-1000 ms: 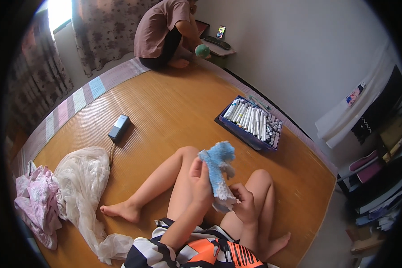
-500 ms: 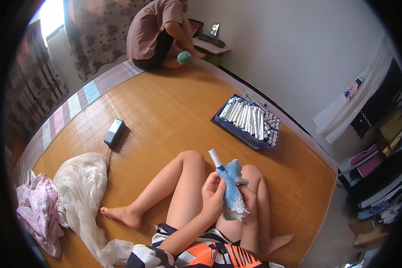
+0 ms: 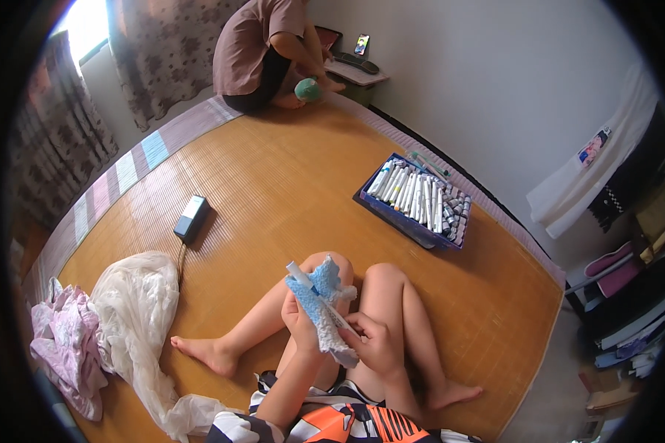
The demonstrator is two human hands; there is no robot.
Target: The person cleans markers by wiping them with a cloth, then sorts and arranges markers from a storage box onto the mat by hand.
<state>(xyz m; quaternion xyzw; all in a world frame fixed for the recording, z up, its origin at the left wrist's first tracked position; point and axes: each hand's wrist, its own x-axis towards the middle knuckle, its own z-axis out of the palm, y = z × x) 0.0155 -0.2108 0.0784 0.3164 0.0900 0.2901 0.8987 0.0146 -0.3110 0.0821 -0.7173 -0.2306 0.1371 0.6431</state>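
A fluffy light-blue and white cloth (image 3: 324, 310) is bunched up over my lap. My left hand (image 3: 298, 321) is closed around its left side. A white marker (image 3: 297, 274) with a blue band sticks up out of the cloth's upper end, above my left fingers. On the other side, my right hand (image 3: 375, 342) is closed, its fingertips pinched at the cloth's right edge. A thin white strip runs from those fingertips up along the cloth; whether it is another marker or the cloth's edge I cannot tell.
A blue basket (image 3: 410, 221) of white markers stands on the mat (image 3: 273, 199) ahead to the right. A dark, corded box-shaped device (image 3: 191, 218) lies at left, near white sheer fabric (image 3: 137, 303) and pink cloth (image 3: 66, 332). Another person (image 3: 262, 55) sits at the far edge beside a green ball (image 3: 307, 90).
Both my hands have shifted left with the cloth and marker, and the marker now tilts more to the left. My right hand has come out from behind the cloth to its right edge.
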